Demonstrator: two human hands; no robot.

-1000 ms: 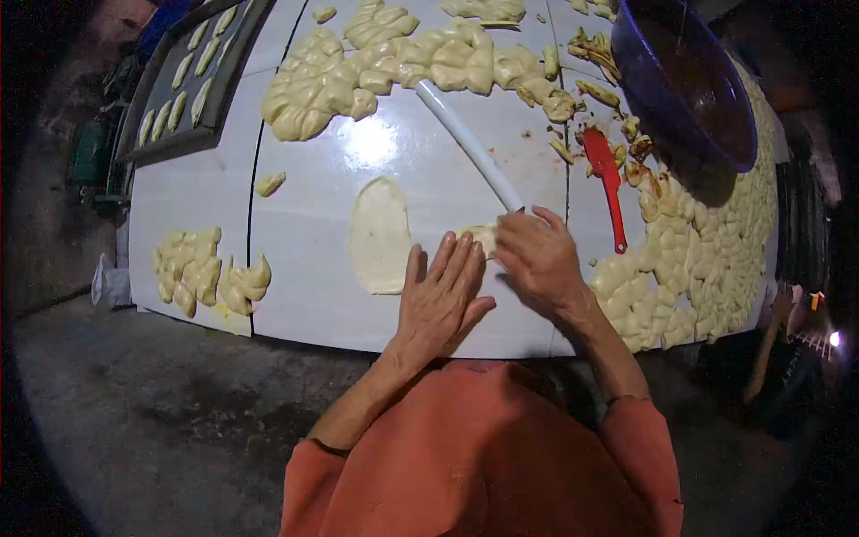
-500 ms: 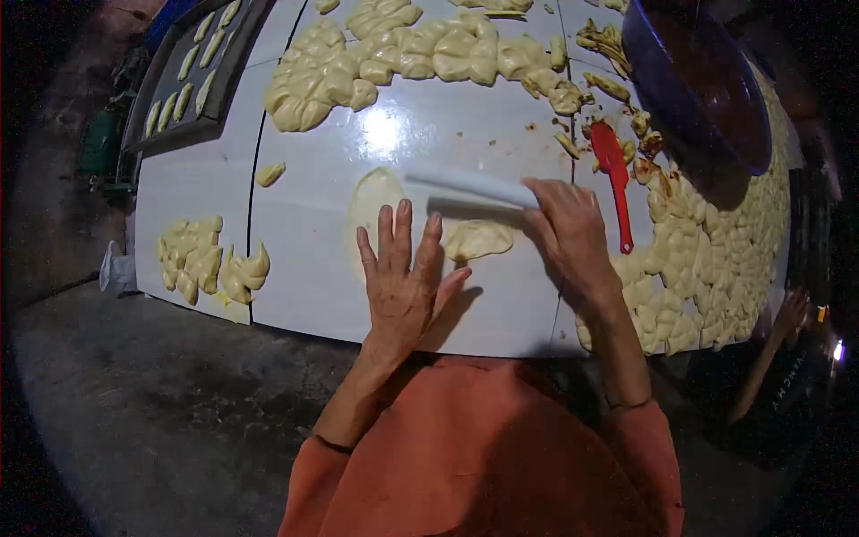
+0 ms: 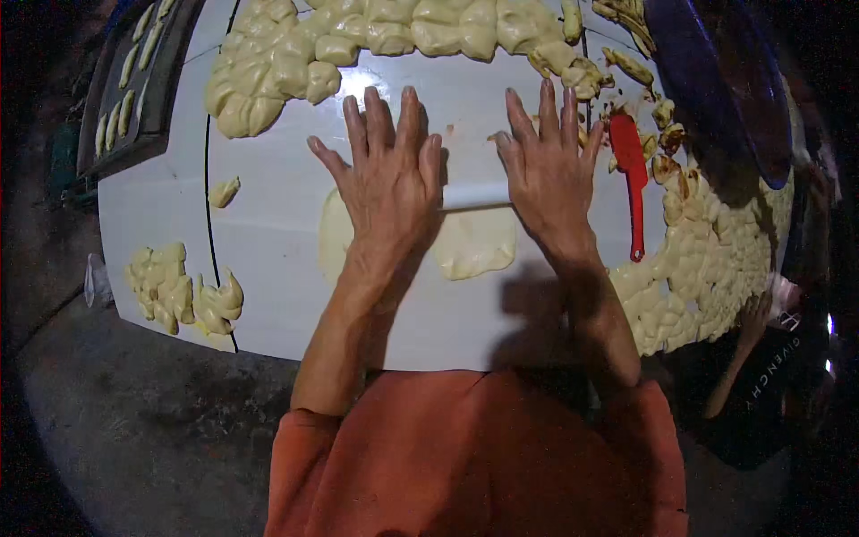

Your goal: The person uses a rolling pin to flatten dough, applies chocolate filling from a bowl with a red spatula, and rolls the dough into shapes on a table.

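My left hand and my right hand lie palm down with fingers spread on a white rolling pin, which lies crosswise between and beneath them. Just below the pin is a flattened piece of pale dough. A second thin oval of dough lies partly hidden under my left hand and wrist. Both sit on the white table surface. To the right of my right hand lies a red spatula.
Dough lumps line the back, with smaller piles front left and many pieces covering the right. A metal tray of dough strips stands back left, a purple basin back right. Another person's arm shows at right.
Both hands have moved forward onto the rolling pin, which went from slanting to crosswise. My right hand has loosened its grip and spread. The smaller dough piece now looks wider and flatter.
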